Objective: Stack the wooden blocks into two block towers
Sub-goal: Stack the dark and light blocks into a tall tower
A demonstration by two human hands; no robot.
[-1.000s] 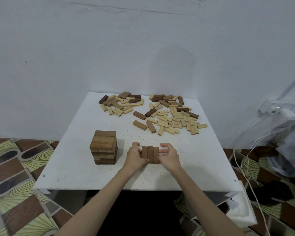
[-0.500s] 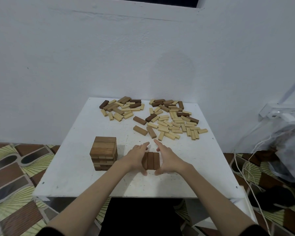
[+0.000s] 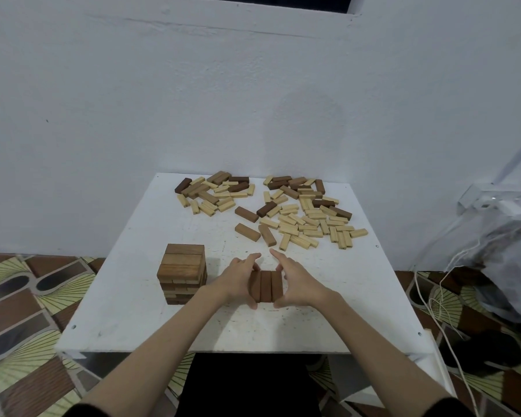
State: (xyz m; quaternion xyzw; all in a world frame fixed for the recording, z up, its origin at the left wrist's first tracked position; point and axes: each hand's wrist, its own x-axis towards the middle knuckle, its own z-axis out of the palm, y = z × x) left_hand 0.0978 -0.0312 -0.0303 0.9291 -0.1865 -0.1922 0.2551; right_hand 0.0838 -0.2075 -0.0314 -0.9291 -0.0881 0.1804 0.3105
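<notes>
Flanking block row (image 3: 266, 285), both hands flat

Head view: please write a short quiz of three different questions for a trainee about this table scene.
1. True or false: the left hand and the right hand flank a row of three dark blocks.
2. The finished tower stands on which side of that row? A) the person's left B) the person's right
3. Fill in: the loose blocks lie at the table's ____ edge.

Key: 1 true; 2 A; 3 far
</notes>
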